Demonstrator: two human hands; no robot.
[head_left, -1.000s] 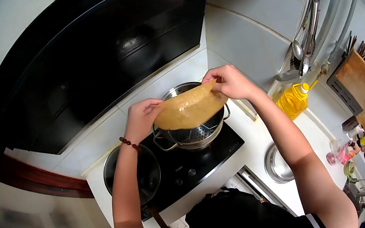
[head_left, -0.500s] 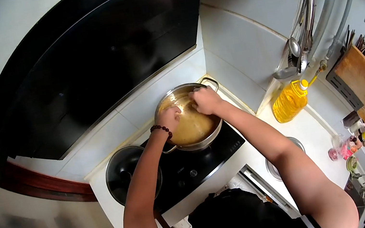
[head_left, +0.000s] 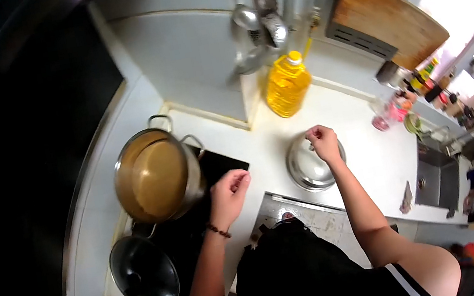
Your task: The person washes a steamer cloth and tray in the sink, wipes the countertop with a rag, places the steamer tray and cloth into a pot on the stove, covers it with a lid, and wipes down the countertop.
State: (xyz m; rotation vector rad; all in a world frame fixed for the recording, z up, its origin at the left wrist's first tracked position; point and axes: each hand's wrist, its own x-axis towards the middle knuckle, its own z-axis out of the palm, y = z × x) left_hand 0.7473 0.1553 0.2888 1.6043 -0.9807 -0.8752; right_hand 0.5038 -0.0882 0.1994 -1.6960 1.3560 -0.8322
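My right hand (head_left: 323, 143) has its fingers closed on the knob of a shiny domed steel pot lid (head_left: 305, 166), which sits on the white counter. My left hand (head_left: 231, 197) hovers near the edge of the black cooktop, fingers curled together, with nothing visible in them. To its left stands a large steel pot (head_left: 193, 178) on the cooktop, its inside golden-brown and slightly blurred; whether that is liquid or the pot's bottom I cannot tell. Neither hand touches the pot.
A black wok (head_left: 145, 272) lies on the cooktop's near left. Behind the lid stands a yellow oil jug (head_left: 288, 85). Ladles (head_left: 246, 17) hang on the wall. A wooden cutting board (head_left: 385, 17), bottles and a sink (head_left: 436, 179) are on the right.
Both hands have come out of the pot. The right hand has moved right and taken hold of the lid's knob; the left has drawn back beside the pot. My view has turned right.
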